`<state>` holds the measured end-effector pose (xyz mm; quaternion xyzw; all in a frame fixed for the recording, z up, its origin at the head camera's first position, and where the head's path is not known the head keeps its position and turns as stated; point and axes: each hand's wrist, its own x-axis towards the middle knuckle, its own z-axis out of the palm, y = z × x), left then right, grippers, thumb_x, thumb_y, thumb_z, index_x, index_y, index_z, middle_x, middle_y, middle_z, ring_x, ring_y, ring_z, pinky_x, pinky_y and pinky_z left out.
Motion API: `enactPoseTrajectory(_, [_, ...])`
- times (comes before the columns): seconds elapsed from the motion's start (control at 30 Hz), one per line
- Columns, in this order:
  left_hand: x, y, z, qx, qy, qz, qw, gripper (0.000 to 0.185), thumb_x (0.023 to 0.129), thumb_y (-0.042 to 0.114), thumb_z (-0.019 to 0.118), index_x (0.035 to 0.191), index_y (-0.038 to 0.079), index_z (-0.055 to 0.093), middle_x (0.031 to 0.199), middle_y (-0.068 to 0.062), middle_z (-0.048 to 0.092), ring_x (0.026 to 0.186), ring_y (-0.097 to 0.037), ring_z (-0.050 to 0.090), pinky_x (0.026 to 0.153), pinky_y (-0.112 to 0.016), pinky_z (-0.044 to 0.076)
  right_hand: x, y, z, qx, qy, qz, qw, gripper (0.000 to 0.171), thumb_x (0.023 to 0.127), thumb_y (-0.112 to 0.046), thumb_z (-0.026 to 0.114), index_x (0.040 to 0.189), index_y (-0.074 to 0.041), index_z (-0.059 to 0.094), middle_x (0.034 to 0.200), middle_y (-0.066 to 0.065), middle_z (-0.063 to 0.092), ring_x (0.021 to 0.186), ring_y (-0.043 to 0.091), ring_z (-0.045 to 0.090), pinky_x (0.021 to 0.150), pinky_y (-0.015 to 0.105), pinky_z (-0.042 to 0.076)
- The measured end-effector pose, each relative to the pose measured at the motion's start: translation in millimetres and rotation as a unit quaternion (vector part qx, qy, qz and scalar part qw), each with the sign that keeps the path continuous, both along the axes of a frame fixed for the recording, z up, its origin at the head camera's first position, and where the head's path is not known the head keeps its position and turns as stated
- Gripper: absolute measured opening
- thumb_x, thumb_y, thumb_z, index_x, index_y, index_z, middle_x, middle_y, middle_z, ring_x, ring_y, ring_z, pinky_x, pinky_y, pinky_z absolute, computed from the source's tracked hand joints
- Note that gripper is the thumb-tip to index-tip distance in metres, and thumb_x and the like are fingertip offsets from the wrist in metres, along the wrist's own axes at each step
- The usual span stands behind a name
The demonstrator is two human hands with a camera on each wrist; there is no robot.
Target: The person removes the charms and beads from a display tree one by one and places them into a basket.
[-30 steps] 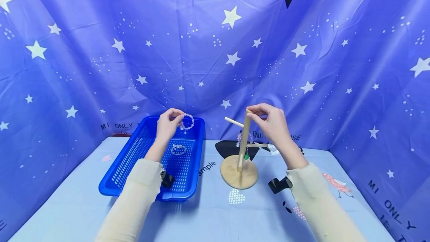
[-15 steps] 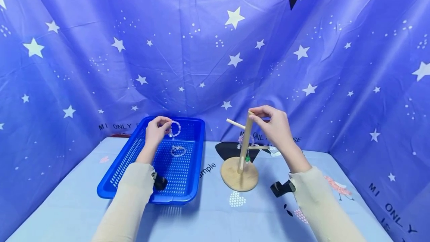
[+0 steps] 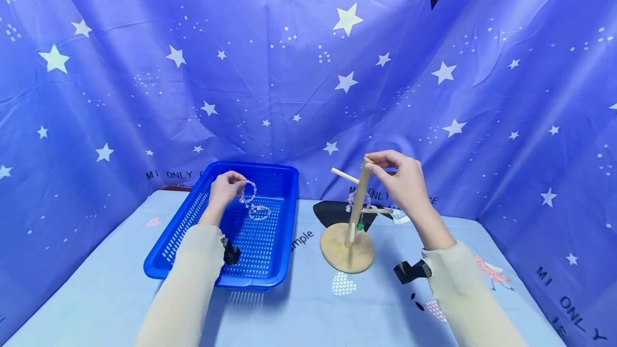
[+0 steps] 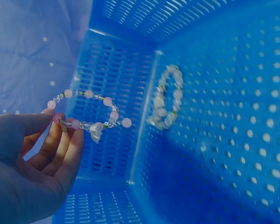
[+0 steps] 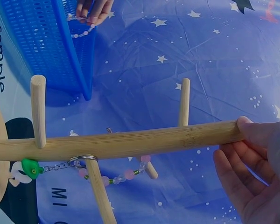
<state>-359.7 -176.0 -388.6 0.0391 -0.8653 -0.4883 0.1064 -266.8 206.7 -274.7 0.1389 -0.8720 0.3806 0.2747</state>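
Observation:
My left hand (image 3: 225, 190) pinches a pink and clear bead bracelet (image 4: 107, 101) with a small pale charm, held over the blue basket (image 3: 281, 261). A second, paler bead bracelet (image 4: 169, 97) lies on the basket's floor. At the right, my right hand (image 3: 401, 178) pinches the top of the wooden stand's post (image 5: 177, 138) between thumb and fingers. The stand has a round base (image 3: 337, 253) and several pegs. From its pegs hang another pink bead bracelet (image 5: 129, 174) and a keychain with a green and white figure (image 5: 31, 169).
A light blue patterned cloth (image 3: 308, 309) covers the table, with the basket on the left and the stand to its right. Blue star-print fabric (image 3: 270, 68) hangs behind and along both sides. Black cameras are worn at both wrists.
My left hand has moved left and lower over the basket with the bracelet. The right hand keeps its grip on the post top, and the whole view has shifted slightly.

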Motion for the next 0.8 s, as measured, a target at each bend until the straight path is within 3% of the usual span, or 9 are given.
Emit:
enactPoseTrajectory(0.2, [-1.8,-3.7,-6.3,-0.008,-0.055,-0.009,0.9984,0.017,0.099,0.011,0.059,0.106,-0.001,0.068,0.082,-0.006,0.067,0.071,-0.013,0.063,0.070,-0.027,0.059,0.0,1.0,-0.9,-0.001,0.003,0.002,1.000,0.022,0.093,-0.019,0.071,0.112,-0.009,0.075,0.103,0.008,0.076,0.081,-0.013,0.058,0.075,0.003,0.049])
enactPoseTrajectory(0.47, [-3.4,-6.4,-10.1,0.023,-0.126,-0.028,0.9914,0.018,0.099,0.008,0.056,0.109,-0.004,0.066,0.085,-0.008,0.064,0.071,-0.013,0.062,0.070,-0.027,0.060,0.0,0.9,-0.7,-0.004,0.005,0.004,1.000,0.022,0.092,-0.018,0.072,0.112,-0.009,0.075,0.103,0.008,0.076,0.081,-0.012,0.059,0.074,0.003,0.049])
enactPoseTrajectory(0.63, [-4.3,-10.6,-13.3,-0.013,-0.160,-0.012,0.9870,0.017,0.097,0.004,0.054,0.108,-0.001,0.066,0.092,-0.010,0.065,0.070,-0.013,0.061,0.065,-0.026,0.058,-0.3,0.0,-0.1,-0.004,0.001,0.005,1.000,0.022,0.092,-0.019,0.072,0.112,-0.010,0.075,0.104,0.007,0.077,0.081,-0.012,0.059,0.074,0.004,0.049])
enactPoseTrajectory(0.8, [-3.0,-12.0,-12.8,-0.044,-0.163,-0.007,0.9856,0.017,0.096,0.004,0.054,0.107,-0.001,0.066,0.092,-0.011,0.066,0.070,-0.014,0.061,0.066,-0.027,0.057,-0.1,0.1,1.3,-0.001,0.004,0.002,1.000,0.022,0.092,-0.020,0.073,0.111,-0.010,0.075,0.103,0.007,0.077,0.083,-0.009,0.061,0.075,0.004,0.049])
